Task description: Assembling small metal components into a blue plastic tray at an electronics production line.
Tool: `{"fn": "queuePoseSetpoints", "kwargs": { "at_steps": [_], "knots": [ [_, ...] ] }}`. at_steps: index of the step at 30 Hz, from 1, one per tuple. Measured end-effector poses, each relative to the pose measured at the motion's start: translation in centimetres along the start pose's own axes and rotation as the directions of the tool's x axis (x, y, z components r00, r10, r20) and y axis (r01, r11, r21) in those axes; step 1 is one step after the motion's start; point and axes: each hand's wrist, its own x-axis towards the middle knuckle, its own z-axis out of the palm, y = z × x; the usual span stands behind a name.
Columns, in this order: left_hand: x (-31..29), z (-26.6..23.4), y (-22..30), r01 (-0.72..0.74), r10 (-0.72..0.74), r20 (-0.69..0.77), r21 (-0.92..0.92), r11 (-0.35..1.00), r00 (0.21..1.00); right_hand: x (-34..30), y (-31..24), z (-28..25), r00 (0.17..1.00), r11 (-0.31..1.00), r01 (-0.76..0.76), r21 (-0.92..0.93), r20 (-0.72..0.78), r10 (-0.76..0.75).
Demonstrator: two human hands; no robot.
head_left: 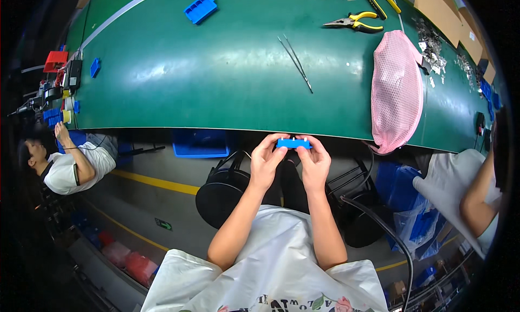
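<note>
Both my hands grip a small blue plastic block (294, 143) with a few pale pegs along its top. It is held just off the near edge of the green table (216, 90). My left hand (264, 158) pinches its left end between thumb and fingers. At the other end my right hand (316, 159) does the same. Beyond them on the table lie metal tweezers (298, 66). To the right rests a pink mesh bag (397, 90). What is under my fingertips is hidden.
Long-nose pliers (355, 22) with yellow-black handles lie far right, beside another yellow-handled tool (382, 1). A blue compartment tray (200, 9) and a smaller blue piece (95, 68) are at left. Small metal parts (430, 47) lie far right. Other people sit at both sides; a black stool (222, 195) stands below.
</note>
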Motion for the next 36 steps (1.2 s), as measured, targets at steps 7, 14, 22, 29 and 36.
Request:
{"fn": "queuePoseSetpoints", "kwargs": {
  "at_steps": [7,14,22,29,36],
  "knots": [
    [1.0,1.3,-0.9,0.006,0.001,-0.140,0.055,0.998,0.990,1.2,1.1,-0.3,0.999,0.993,-0.045,-0.109,-0.033,0.042],
    [1.7,1.1,-1.2,0.102,-0.096,-0.143,0.031,0.994,0.985,1.1,1.7,0.9,0.997,0.997,-0.065,0.031,-0.050,0.066],
    [1.5,1.5,-2.2,0.049,-0.042,-0.235,0.027,0.998,0.971,1.2,1.9,-0.4,0.996,0.995,-0.086,-0.044,0.033,0.087],
    [0.7,0.3,-1.7,0.021,-0.022,0.009,0.100,0.995,1.000,0.7,0.3,0.2,0.997,0.996,-0.061,-0.070,0.040,0.064],
    [0.7,0.8,-1.3,0.074,-0.070,-0.078,0.052,0.996,0.995,0.7,-0.2,0.7,0.996,0.969,-0.091,-0.230,-0.009,0.091]
  ]
}}
